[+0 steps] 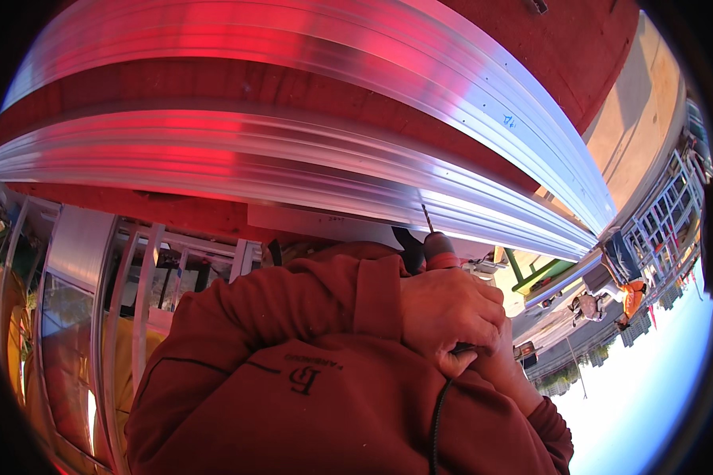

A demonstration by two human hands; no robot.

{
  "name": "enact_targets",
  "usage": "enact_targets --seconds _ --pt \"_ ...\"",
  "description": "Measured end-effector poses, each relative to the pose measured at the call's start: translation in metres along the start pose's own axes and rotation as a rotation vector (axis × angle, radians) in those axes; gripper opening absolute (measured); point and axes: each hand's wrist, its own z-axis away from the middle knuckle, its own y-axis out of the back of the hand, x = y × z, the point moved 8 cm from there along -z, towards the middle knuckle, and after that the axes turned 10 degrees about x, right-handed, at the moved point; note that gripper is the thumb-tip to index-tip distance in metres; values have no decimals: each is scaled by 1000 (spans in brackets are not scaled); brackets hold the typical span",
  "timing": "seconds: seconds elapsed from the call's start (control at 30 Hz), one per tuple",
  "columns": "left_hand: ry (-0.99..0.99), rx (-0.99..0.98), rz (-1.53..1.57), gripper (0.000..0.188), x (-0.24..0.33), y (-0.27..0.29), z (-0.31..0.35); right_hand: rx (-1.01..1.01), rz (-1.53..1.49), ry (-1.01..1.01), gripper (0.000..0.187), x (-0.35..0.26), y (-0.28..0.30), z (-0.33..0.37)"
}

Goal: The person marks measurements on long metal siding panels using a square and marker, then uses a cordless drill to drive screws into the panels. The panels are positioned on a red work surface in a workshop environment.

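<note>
Metal profiles [317, 150] stretch beyond drill [440, 250]; drill bit [427, 218] at nearest one, contact unclear. Left hand [451, 313] wrapped around drill's rear. Right hand [501, 353] just right of drill, partly hidden behind left; grip can't tell.

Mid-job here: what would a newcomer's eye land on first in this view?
Probably the long silver metal profiles, sweeping in two shiny bands across the upper picture, tinged red toward the left. Next, near the centre, the drill in the left hand, its thin bit pointing up toward the lower band. Then the bright sky at lower right.
</note>
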Motion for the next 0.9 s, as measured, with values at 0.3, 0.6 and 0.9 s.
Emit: enact_targets --seconds 0.3,0.6,0.9 --pt "-24 26 0 26 2 6 2 -38 28 -33 34 6 -5 2" --pt "22 15 -81 25 2 5 3 41 -15 -133 34 11 -13 0" --pt "16 -53 -148 28 -1 -3 2 96 -66 -60 33 12 -9 3"
